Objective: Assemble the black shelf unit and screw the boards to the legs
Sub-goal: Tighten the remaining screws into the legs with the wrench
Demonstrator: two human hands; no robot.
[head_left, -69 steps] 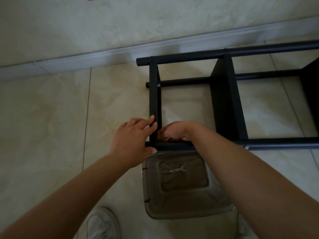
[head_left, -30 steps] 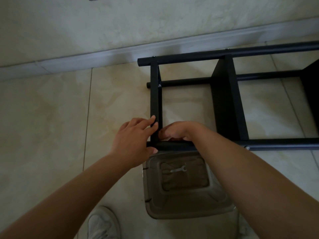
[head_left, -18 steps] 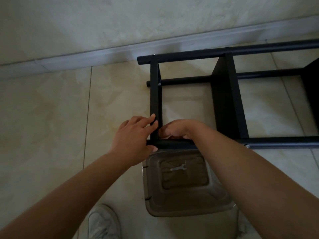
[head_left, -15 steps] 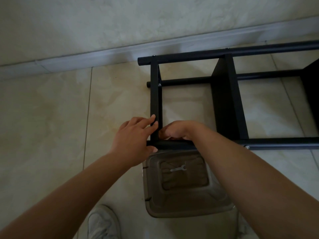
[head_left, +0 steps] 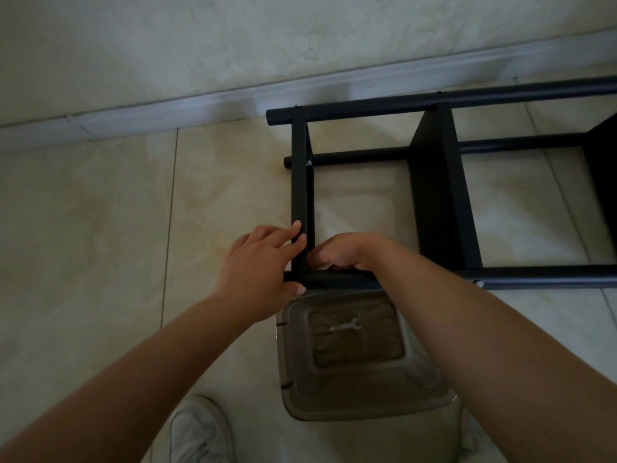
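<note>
Left hand rests flat-fingered on the black metal shelf frame's end board; right hand curls at the corner, grip contents hidden. Frame's long axis runs left-right.

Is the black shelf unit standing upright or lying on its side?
On its side: the shelf unit's legs run level along the floor tiles.

Your black shelf unit lies on its side on the tiled floor by the wall. Your left hand rests at the corner where the end board meets the near leg, fingers on the board. Your right hand curls just inside that corner. A translucent plastic stool below carries a small wrench; a white shoe shows beneath.
</note>
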